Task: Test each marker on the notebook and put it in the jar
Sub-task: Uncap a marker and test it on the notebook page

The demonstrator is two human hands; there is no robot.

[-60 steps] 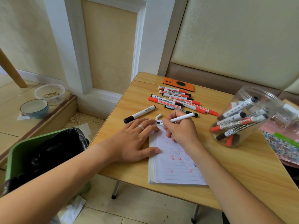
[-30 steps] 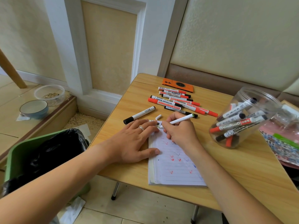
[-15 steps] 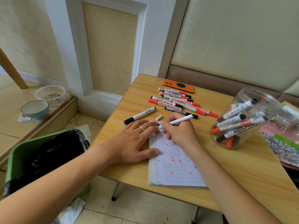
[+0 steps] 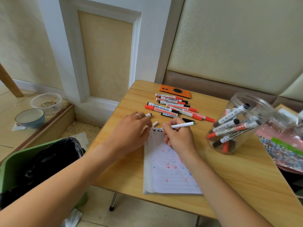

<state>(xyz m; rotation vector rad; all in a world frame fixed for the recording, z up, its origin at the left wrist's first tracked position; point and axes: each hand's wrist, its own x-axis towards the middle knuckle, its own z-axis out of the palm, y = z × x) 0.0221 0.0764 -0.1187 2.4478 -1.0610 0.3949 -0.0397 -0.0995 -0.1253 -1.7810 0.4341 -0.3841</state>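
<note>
The right hand pinches a slim white marker, its tip down at the far edge of the notebook, where dark marks sit along the top line. This looks like the testing step for this marker. The left hand lies just left of the page with fingers loosely bent toward a small white cap on the counter; whether it touches the cap I cannot tell, and it seems to hold nothing.

Next, by my reckoning, the cap goes back on and the marker travels right to the jar, which leans with its wide mouth facing up and left, so the marker can slide in lengthwise.

The jar is clear, thin plastic, round, already holding several markers. The notebook is lined paper, soft-edged, dotted with red and blue ticks. On the far side a pile of markers waits, smooth white barrels with red or black ends. The counter is pale wood-grain laminate.
</note>
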